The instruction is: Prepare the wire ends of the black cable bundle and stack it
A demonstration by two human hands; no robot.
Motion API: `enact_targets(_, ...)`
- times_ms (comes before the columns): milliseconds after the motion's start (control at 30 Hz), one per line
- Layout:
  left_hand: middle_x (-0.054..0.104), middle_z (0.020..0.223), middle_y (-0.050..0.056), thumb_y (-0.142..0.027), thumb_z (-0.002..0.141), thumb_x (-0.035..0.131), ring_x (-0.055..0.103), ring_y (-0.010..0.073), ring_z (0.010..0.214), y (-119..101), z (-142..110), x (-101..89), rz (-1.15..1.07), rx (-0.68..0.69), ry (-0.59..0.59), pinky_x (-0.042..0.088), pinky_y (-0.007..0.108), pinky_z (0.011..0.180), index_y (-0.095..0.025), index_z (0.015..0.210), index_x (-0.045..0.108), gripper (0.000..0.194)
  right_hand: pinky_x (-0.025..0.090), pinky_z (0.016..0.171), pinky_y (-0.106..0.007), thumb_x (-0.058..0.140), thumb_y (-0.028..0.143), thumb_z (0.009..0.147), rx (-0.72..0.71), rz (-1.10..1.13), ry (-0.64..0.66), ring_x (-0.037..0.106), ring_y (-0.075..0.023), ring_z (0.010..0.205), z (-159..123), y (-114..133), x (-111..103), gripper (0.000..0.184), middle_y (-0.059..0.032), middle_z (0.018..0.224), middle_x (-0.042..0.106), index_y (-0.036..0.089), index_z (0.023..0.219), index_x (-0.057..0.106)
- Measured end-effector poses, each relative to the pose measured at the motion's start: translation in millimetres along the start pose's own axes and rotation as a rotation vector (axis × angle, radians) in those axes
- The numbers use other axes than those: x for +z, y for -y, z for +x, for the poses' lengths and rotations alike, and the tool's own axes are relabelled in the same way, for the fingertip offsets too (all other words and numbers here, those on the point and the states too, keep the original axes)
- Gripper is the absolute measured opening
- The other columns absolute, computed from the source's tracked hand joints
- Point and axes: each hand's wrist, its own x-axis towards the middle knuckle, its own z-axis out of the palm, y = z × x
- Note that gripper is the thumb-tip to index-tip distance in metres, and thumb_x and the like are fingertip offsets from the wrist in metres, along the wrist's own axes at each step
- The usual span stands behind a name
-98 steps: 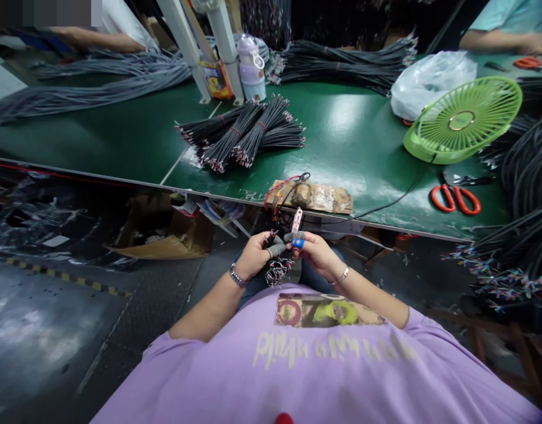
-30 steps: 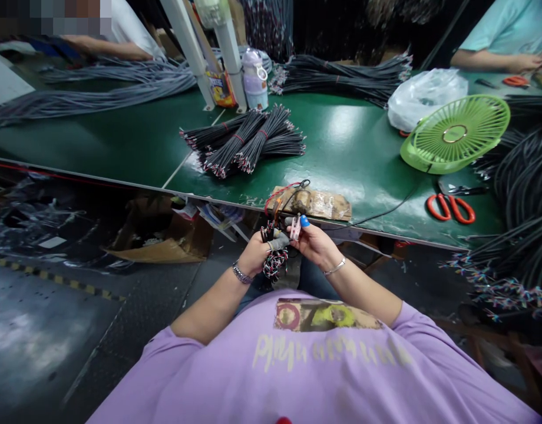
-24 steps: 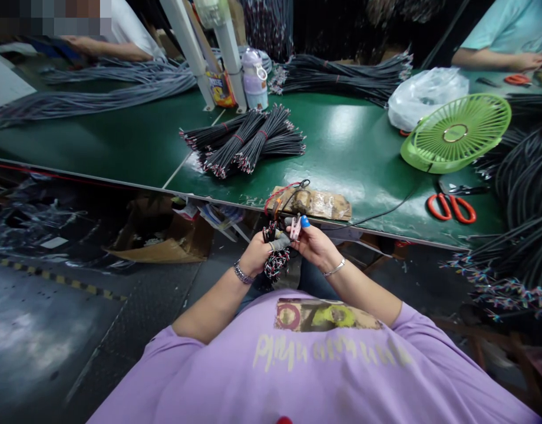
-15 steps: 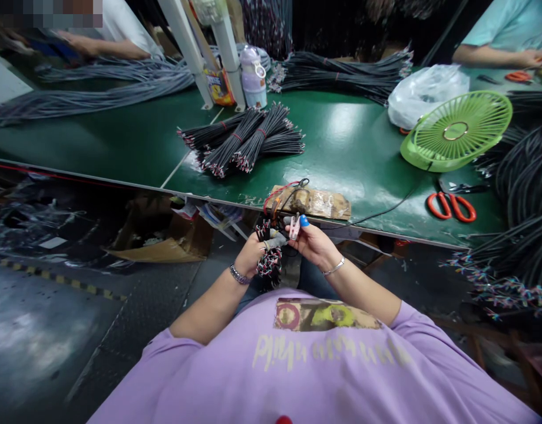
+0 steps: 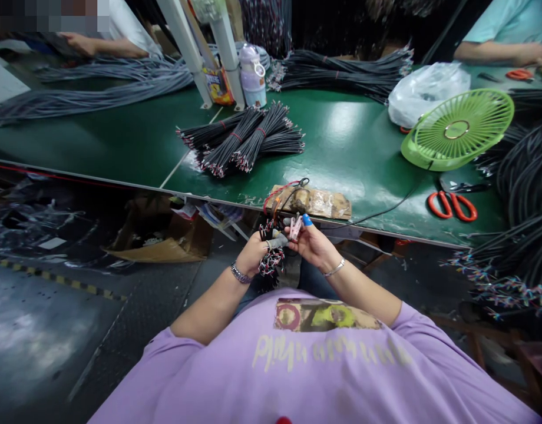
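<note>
My left hand is closed around a bundle of black cables with red and white wire ends, held just off the table's front edge. Grey wrapping covers its thumb. In my right hand, pinched between thumb and fingers, is a pale pink clip, close beside the cable ends. A blue cover sits on the right thumb. Just beyond my hands lies a stained wooden board at the table edge, with a red and a black wire on it. Whether the clip touches a cable is too small to tell.
Tied black cable bundles lie on the green table. To the right are red-handled scissors, a green fan, a plastic bag and long cables. A bottle stands behind. Two people sit across the table.
The pink clip has tilted slightly in my right hand. Both hands stay in nearly the same place, still gripping the cables and the clip.
</note>
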Motion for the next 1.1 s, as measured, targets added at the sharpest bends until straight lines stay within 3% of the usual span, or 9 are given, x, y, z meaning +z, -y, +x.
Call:
enact_targets(167, 0.054, 0.047, -0.002, -0.031, 0.06, 0.077, 0.049, 0.0083, 0.045, 4, -2, -3.5, 0.014, 0.013, -0.007, 0.036, 0.022, 0.049, -0.012, 0.064, 0.061, 0.026, 0.051, 0.056, -0.021, 0.041, 0.056, 0.089, 0.056, 0.019, 0.023, 0.061, -0.0092, 0.06, -4, -1, -8, 0.046, -0.0041, 0.08, 0.069, 0.016, 0.085, 0.063)
enact_targets(400, 0.054, 0.048, -0.003, -0.031, 0.061, 0.076, 0.049, 0.0086, 0.047, 11, -8, -7.8, 0.082, 0.021, 0.009, 0.037, 0.023, 0.05, -0.012, 0.068, 0.063, 0.024, 0.054, 0.057, -0.024, 0.059, 0.044, 0.083, 0.133, -0.081, 0.069, 0.06, -0.0101, 0.058, -16, -9, -25, 0.03, -0.0042, 0.074, 0.068, 0.014, 0.085, 0.062)
enact_targets(567, 0.051, 0.049, -0.004, -0.033, 0.064, 0.074, 0.043, 0.0067, 0.045, 12, -11, -8.2, 0.15, 0.021, 0.049, 0.034, 0.021, 0.048, -0.012, 0.064, 0.059, 0.025, 0.052, 0.053, -0.026, 0.075, 0.039, 0.067, 0.046, -0.311, 0.108, 0.055, -0.0088, 0.051, -27, -11, -22, 0.03, 0.0, 0.065, 0.064, 0.015, 0.077, 0.06)
enact_targets(733, 0.054, 0.057, -0.002, -0.034, 0.063, 0.076, 0.045, 0.0072, 0.052, 12, -12, -8.4, 0.242, 0.067, 0.076, 0.037, 0.021, 0.053, -0.011, 0.066, 0.06, 0.028, 0.045, 0.049, -0.02, 0.076, 0.031, 0.064, -0.097, -0.519, 0.113, 0.047, -0.0055, 0.045, -29, -11, -17, 0.025, 0.0052, 0.049, 0.054, 0.014, 0.066, 0.058)
enact_targets(867, 0.061, 0.066, 0.0, -0.032, 0.059, 0.079, 0.051, 0.0099, 0.06, 11, -13, -10.5, 0.39, 0.091, 0.156, 0.042, 0.023, 0.06, -0.011, 0.071, 0.063, 0.028, 0.047, 0.047, -0.022, 0.075, 0.033, 0.063, 0.032, -0.464, 0.063, 0.045, -0.0055, 0.039, -28, -15, -17, 0.028, 0.0048, 0.047, 0.055, 0.016, 0.062, 0.054)
enact_targets(933, 0.06, 0.064, 0.0, -0.033, 0.062, 0.077, 0.05, 0.0099, 0.059, 10, -13, -13.0, 0.414, 0.119, 0.138, 0.042, 0.023, 0.06, -0.011, 0.071, 0.064, 0.028, 0.048, 0.046, -0.023, 0.075, 0.033, 0.063, 0.064, -0.392, 0.007, 0.044, -0.0054, 0.037, -25, -16, -16, 0.029, 0.0053, 0.046, 0.055, 0.016, 0.061, 0.052)
enact_targets(1100, 0.06, 0.062, 0.0, -0.037, 0.067, 0.074, 0.049, 0.009, 0.054, 8, -11, -19.9, 0.204, 0.158, 0.049, 0.039, 0.023, 0.054, -0.012, 0.073, 0.065, 0.026, 0.051, 0.051, -0.022, 0.058, 0.05, 0.08, 0.006, -0.168, -0.112, 0.05, -0.0065, 0.044, -13, -3, -11, 0.035, 0.0015, 0.057, 0.06, 0.016, 0.071, 0.058)
